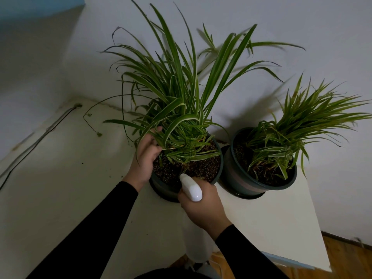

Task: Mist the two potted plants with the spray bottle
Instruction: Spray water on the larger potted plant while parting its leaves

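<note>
Two spider plants stand in dark green pots on a white table. The bigger left plant fills its pot, whose soil shows. The smaller right plant sits in the right pot. My right hand grips a white spray bottle, its nozzle pointing at the soil and leaf bases of the left pot. The bottle's clear body hangs below my hand. My left hand rests at the left pot's rim, its fingers among the lower leaves, pushing them aside.
The white table ends at the right and front, with wooden floor beyond. White walls stand close behind the plants. A dark cable runs along the surface at the left. Thin trailing stems hang off the left plant.
</note>
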{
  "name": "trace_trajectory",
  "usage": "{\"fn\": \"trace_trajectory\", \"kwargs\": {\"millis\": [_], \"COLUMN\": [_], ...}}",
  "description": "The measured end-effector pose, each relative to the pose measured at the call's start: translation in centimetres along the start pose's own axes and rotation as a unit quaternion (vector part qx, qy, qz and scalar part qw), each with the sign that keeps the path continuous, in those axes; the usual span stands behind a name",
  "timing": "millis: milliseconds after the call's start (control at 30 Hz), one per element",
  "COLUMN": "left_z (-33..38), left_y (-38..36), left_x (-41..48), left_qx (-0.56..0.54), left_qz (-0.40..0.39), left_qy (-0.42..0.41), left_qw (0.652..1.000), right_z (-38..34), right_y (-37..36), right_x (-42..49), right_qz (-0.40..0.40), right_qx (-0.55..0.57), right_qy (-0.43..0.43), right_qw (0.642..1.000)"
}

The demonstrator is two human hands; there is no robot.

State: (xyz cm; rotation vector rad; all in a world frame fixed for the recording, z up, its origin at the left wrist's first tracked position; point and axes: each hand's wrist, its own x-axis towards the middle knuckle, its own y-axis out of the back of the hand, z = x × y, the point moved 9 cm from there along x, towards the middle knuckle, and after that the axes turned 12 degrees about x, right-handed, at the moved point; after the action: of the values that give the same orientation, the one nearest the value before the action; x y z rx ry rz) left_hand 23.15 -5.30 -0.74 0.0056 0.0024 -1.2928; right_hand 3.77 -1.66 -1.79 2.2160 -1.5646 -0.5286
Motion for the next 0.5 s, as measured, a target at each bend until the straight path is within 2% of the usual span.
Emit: {"fn": "trace_trajectory", "kwargs": {"millis": [500], "left_z": [1.0], "left_y": [0.4], "left_x": [1.1], "left_qx": [-0.038], "left_qz": [-0.014], "left_qy": [-0.038], "left_qw": [0.998], "right_z": [-2.2], "right_y": [-1.0], "right_x": [0.7], "right_qz": [-0.006], "right_qx": [-0.044], "right_qy": [0.04], "right_qw": [0.998]}}
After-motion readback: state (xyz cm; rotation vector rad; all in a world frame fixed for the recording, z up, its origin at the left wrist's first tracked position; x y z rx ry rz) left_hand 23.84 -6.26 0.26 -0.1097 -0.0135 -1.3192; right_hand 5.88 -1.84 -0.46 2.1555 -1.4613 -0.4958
